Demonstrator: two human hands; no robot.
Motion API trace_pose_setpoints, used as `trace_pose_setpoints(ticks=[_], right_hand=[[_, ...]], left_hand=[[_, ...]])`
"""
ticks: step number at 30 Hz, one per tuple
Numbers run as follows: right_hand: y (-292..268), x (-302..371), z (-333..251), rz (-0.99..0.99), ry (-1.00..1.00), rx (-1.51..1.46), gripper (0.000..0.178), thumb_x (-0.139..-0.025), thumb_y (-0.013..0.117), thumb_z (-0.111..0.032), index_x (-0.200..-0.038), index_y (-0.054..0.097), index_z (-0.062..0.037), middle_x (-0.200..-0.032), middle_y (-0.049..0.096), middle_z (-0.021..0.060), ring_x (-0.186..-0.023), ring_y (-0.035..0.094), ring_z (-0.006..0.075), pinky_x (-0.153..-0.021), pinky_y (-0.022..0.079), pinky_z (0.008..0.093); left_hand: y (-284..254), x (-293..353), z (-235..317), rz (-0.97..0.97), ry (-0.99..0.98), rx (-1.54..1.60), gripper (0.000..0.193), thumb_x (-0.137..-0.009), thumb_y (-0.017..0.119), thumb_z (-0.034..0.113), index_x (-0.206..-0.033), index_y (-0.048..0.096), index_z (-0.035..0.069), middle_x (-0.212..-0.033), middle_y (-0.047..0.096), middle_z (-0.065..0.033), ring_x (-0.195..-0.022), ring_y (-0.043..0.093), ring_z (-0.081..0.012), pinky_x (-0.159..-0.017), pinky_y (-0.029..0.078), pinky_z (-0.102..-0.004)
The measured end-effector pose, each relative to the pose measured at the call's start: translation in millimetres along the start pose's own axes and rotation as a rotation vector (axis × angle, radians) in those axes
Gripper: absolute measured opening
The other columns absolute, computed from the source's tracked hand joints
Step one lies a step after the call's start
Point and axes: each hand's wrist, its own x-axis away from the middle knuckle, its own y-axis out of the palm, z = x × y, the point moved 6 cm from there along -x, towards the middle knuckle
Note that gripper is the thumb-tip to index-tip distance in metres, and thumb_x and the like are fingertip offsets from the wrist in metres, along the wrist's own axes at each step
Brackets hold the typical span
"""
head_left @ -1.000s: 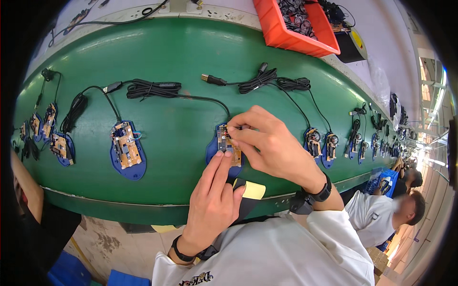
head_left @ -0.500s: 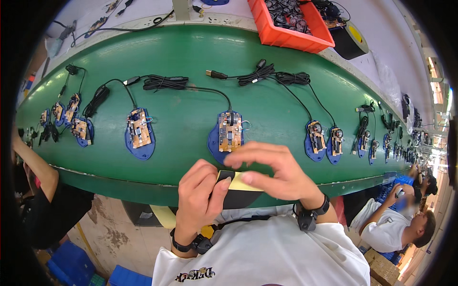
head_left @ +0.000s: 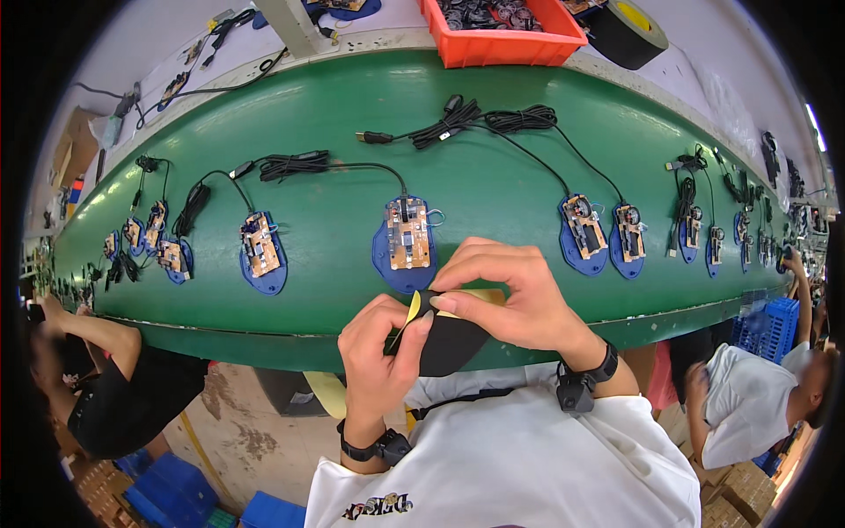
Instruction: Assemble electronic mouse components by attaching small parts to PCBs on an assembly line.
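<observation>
Head view: right hand [head_left: 512, 292], off circuit board [head_left: 409, 246] now, pinches black sheet [head_left: 451, 345].

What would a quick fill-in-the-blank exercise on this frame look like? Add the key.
1. The left hand and right hand both hold a black sheet whose other face is ____ in colour.
2. The circuit board nearest them sits on a ____ base.
3. The work surface is coloured ____.
4. In the picture, the black roll lies to the ____ of the orange-red bin.

Missing words: yellow; blue; green; right.
</observation>
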Motion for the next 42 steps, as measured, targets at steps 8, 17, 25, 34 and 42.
trace_pose_setpoints(ticks=[8, 17, 25, 34, 42], right_hand=[[2, -1, 13, -0.063, 0.254, -0.076, 0.035, -0.088, 0.087, -0.002, -0.122, 0.08, -0.003, -0.1, 0.076, 0.007, -0.089, 0.069, 0.0162, -0.077, 0.054, 0.0319], [12, -3, 3, 0.149, -0.113, 0.216, 0.021, -0.08, 0.087, 0.001, -0.1, 0.085, -0.0049, -0.095, 0.08, 0.0076, -0.086, 0.072, 0.0233, -0.074, 0.056, 0.0351], [20, 2, 2, 0.255, -0.123, 0.197, 0.018, -0.08, 0.086, 0.005, -0.096, 0.085, -0.0041, -0.097, 0.081, 0.0077, -0.087, 0.074, 0.0228, -0.076, 0.059, 0.0352], [18, -9, 6, 0.283, -0.104, 0.17, 0.014, -0.085, 0.083, 0.005, -0.099, 0.079, 0.0015, -0.099, 0.081, 0.0112, -0.089, 0.075, 0.0214, -0.078, 0.06, 0.034], [29, -9, 21, 0.018, 0.381, -0.148, 0.015, -0.094, 0.08, 0.0, -0.109, 0.08, 0.0034, -0.101, 0.079, 0.0095, -0.092, 0.071, 0.0164, -0.082, 0.056, 0.03]], left_hand=[[3, -7, 0, -0.039, 0.083, -0.03, 0.008, -0.094, 0.076, -0.001, -0.095, 0.068, -0.004, -0.079, 0.067, -0.0113, -0.069, 0.062, -0.0274, -0.063, 0.048, -0.0373], [-10, -8, -10, -0.046, -0.064, -0.076, 0.012, -0.093, 0.078, 0.0, -0.089, 0.067, -0.002, -0.077, 0.066, -0.0123, -0.066, 0.062, -0.0267, -0.06, 0.047, -0.0371], [-14, -7, -16, -0.067, -0.066, -0.117, 0.024, -0.093, 0.08, 0.003, -0.081, 0.059, 0.0, -0.073, 0.061, -0.0133, -0.063, 0.059, -0.0301, -0.059, 0.045, -0.0401], [-15, -10, -12, -0.145, 0.045, -0.008, 0.026, -0.088, 0.082, 0.001, -0.081, 0.056, 0.0, -0.076, 0.063, -0.011, -0.065, 0.059, -0.025, -0.062, 0.046, -0.0349], [-27, -17, -27, -0.121, 0.013, 0.067, 0.031, -0.091, 0.084, 0.007, -0.078, 0.056, 0.001, -0.071, 0.059, -0.0077, -0.062, 0.054, -0.0213, -0.06, 0.044, -0.0334]])
